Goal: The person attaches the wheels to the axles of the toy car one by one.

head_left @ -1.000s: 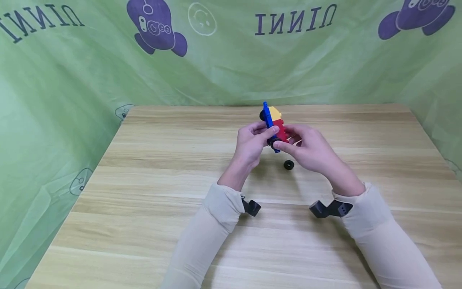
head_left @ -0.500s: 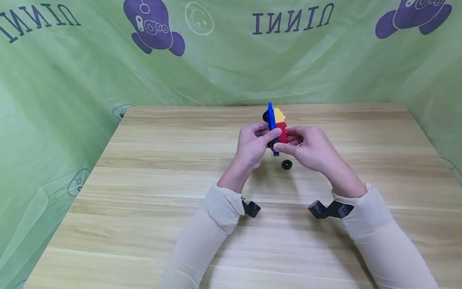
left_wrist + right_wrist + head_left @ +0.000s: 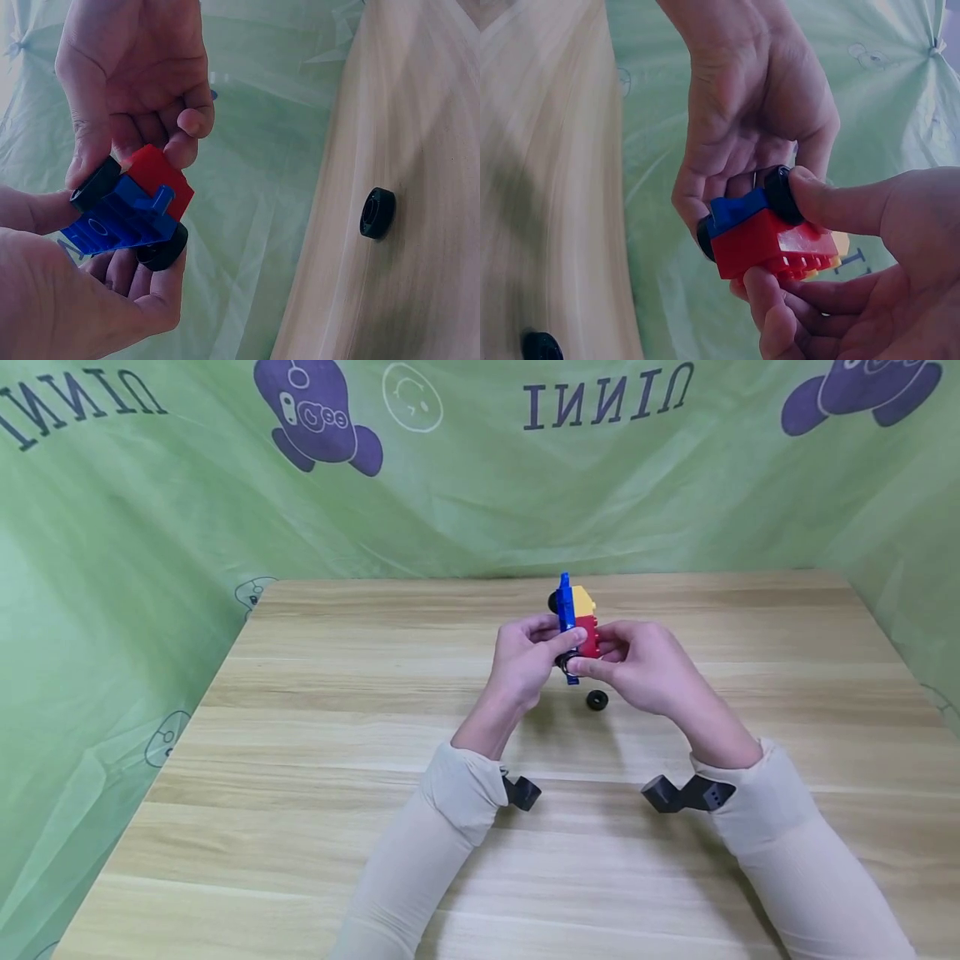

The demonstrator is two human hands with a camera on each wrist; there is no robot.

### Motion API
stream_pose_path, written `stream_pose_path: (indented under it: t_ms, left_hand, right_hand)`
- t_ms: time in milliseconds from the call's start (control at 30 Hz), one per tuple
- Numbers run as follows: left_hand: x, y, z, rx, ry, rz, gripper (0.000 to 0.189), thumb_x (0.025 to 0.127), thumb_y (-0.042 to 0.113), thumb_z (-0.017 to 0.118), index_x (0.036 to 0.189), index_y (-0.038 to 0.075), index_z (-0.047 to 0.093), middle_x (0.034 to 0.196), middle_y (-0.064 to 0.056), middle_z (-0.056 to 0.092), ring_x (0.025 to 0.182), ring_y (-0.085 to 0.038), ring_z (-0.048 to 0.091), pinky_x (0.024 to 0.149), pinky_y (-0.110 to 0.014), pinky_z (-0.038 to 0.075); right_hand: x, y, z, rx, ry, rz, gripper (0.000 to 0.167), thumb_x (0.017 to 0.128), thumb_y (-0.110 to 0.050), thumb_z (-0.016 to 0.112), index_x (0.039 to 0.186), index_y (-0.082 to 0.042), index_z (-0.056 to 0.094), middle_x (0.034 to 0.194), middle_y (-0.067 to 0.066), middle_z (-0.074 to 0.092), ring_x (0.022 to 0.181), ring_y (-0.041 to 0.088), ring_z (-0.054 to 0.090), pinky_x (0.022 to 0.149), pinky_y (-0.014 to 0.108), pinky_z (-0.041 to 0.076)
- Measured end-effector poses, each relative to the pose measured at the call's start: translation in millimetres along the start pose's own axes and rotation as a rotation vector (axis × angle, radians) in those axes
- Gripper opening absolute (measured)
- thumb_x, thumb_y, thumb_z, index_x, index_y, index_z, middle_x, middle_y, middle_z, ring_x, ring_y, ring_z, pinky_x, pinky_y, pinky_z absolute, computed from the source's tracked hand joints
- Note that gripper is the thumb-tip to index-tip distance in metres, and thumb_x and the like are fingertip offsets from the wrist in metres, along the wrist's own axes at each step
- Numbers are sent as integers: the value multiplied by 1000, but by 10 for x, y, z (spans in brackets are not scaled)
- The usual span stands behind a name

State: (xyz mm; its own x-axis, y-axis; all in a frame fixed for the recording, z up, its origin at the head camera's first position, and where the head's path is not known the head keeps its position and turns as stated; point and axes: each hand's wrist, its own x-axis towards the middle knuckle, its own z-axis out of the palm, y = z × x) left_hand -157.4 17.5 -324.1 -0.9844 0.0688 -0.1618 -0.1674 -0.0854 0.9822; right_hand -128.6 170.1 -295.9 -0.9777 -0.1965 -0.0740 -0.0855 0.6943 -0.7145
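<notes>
A toy car of building bricks [image 3: 566,610] is raised above the table, its nose end tipped up. It has a blue base [image 3: 112,217], a red brick [image 3: 750,244] with studs, a yellow brick [image 3: 582,602] and black wheels. My left hand [image 3: 521,664] grips the blue base from the left, fingers curled beneath. My right hand [image 3: 648,668] pinches the car's near end: in the right wrist view the thumb presses a black wheel [image 3: 782,195] while fingertips touch the red brick's studs. A loose black wheel [image 3: 377,213] lies on the table below.
The wood-grain table [image 3: 300,777] ends at a green printed cloth [image 3: 480,510] hung behind and at the sides. A black wrist camera [image 3: 522,792] is strapped on the left cuff, another camera [image 3: 686,794] on the right.
The toy car has turned slightly more upright and shifted a little to the right. Both hands keep their hold; the loose wheel stays on the table.
</notes>
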Motion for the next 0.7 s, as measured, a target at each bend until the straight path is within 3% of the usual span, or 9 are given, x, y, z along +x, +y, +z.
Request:
stream_pose_path:
  t_ms: [167,300,500,600,700]
  left_hand:
    - [8,-11,-2,-5,-8,1,32,88,6,77,117,-4,70,102,-15,73,85,-12,66,82,-26,58]
    - [6,-7,-8,-4,11,-2,31,87,6,79,115,-3,72,103,-16,74,85,-13,67,83,-28,59]
    - [0,4,-6,19,22,-24,32,86,9,80,116,-2,72,105,-15,75,88,-15,69,86,-30,59]
    - [-2,3,-1,23,25,-26,31,85,8,81,113,-2,73,103,-15,75,86,-16,69,84,-31,59]
    - [-3,-1,-1,39,30,-32,30,85,8,81,111,-2,73,101,-14,75,84,-15,69,83,-30,60]
  right_hand:
    - [2,8,-16,-17,-5,-24,50,91,-32,76,126,2,65,103,18,73,89,27,68,74,31,53]
    - [2,24,-2,-38,11,-89,45,91,-32,76,122,0,70,94,14,75,81,23,68,70,30,51]
    - [13,59,5,-63,28,-193,21,92,-26,76,96,-6,75,71,6,66,63,17,52,56,27,40]
    - [15,72,5,-72,28,-217,18,92,-23,76,86,-7,73,67,5,63,60,16,47,54,26,37]
    - [15,80,9,-67,18,-225,17,91,-22,76,85,-6,74,68,5,64,60,17,48,55,26,38]
